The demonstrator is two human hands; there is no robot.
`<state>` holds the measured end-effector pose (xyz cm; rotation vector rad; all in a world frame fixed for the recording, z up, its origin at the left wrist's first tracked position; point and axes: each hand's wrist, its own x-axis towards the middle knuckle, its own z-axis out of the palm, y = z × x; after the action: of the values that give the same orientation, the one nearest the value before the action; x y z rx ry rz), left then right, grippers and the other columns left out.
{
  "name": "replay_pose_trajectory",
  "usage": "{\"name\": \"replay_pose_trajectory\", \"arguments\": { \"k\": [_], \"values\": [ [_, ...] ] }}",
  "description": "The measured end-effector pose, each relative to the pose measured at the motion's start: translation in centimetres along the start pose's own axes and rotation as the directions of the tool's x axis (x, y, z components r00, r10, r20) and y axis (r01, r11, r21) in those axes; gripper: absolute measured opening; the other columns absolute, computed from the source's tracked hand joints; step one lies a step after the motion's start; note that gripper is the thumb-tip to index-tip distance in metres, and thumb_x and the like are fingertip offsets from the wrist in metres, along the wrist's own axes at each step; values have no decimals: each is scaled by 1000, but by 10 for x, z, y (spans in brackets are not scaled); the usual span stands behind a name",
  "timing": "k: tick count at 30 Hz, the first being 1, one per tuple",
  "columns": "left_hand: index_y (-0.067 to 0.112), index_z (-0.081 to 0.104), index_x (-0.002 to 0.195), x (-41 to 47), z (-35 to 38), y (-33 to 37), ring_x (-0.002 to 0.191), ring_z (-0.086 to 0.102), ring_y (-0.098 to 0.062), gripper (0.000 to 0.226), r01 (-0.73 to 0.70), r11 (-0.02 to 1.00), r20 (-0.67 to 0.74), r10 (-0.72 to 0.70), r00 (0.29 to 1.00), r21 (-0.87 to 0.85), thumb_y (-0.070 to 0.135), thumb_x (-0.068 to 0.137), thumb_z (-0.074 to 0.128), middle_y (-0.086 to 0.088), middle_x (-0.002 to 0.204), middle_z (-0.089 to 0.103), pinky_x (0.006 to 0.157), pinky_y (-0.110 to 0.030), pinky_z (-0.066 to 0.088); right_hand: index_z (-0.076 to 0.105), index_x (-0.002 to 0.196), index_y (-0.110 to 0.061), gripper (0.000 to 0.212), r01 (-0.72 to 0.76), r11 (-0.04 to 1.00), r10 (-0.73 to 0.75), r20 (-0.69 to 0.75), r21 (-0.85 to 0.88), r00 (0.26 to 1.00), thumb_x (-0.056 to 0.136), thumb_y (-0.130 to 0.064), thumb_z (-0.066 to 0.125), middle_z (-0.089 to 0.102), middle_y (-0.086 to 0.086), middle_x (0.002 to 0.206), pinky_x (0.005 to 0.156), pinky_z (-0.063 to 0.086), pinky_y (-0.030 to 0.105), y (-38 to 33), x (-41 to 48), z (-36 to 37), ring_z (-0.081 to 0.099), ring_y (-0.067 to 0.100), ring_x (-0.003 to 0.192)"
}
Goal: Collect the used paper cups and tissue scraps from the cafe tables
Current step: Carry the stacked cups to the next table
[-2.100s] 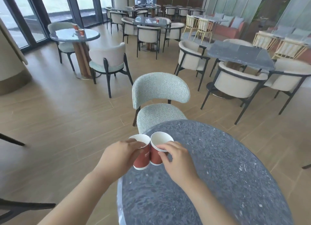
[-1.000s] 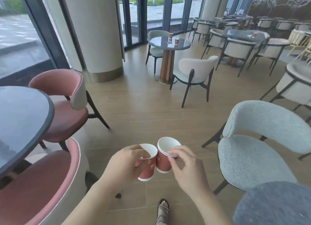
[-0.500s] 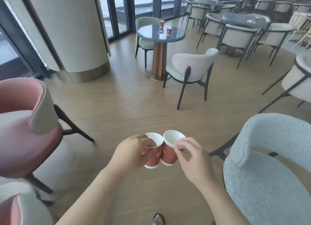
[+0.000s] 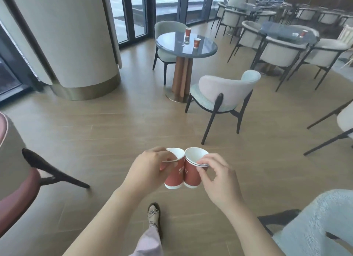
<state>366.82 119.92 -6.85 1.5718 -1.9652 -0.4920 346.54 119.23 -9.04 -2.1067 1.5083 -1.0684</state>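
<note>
Right now the left cup point(image 4: 172, 177) and the right cup point(image 4: 192, 176) are held upright side by side, touching, in front of the person above the wooden floor point(image 4: 114, 133). The left hand point(image 4: 147, 171) has its fingers point(image 4: 162, 154) curled round the left cup's rim and wall, while the right hand point(image 4: 217, 179) pinches the right cup's doubled-looking rim with bent fingers point(image 4: 205, 161). Ahead, well apart, a round table point(image 4: 208, 49) carries a back cup point(image 4: 188, 32) and a front cup point(image 4: 197, 42), both red, with a pale chair point(image 4: 225, 95) near it and a wide pillar point(image 4: 76, 35) to its left.
</note>
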Motion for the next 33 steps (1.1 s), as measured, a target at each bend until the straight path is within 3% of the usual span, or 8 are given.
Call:
{"name": "replay_pose_trajectory", "arguments": {
  "k": [8,14,18,22,26,33],
  "values": [
    [24,69,85,208,-32,-76,73,60,-11,7,-55,998,-9,55,998,13,19,83,64,12,80,60,62,-28,48,69,84,-14,15,55,998,-55,-57,1,997,77,-1,69,60,-5,90,76,49,27,39,214,54,58,9,84],
    [26,69,87,332,-35,-114,75,62,-11,7,-81,996,61,78,995,34,22,84,64,10,82,64,64,-32,51,68,84,-15,14,0,1000,1,-84,19,996,79,-2,68,59,-7,91,75,49,25,79,326,78,59,8,79],
    [28,69,87,412,-26,-142,73,60,-8,10,-83,996,88,80,993,36,21,83,63,11,84,64,62,-31,50,69,83,-16,15,-19,1000,20,-66,22,998,78,-2,69,60,-8,91,71,46,21,117,397,96,57,3,76],
    [26,70,86,507,-12,-170,73,61,-8,10,-104,994,79,101,992,43,19,82,65,12,85,65,61,-28,49,70,83,-13,13,-26,1000,25,-83,-16,996,76,-2,71,62,-4,91,74,38,7,158,486,117,53,-2,76],
    [25,70,85,611,-7,-193,74,61,-7,9,-85,995,58,82,995,59,18,82,66,14,84,64,60,-26,48,70,83,-13,13,9,1000,-8,-72,18,997,76,-2,71,63,-2,90,81,46,21,199,589,132,60,13,89],
    [27,69,84,762,-3,-229,75,60,-10,10,-24,997,15,23,1000,78,20,81,63,15,85,65,62,-32,51,68,84,-15,11,53,998,-53,-9,29,999,78,-5,69,59,-9,93,73,51,29,254,743,154,57,11,89]
  ]
}}
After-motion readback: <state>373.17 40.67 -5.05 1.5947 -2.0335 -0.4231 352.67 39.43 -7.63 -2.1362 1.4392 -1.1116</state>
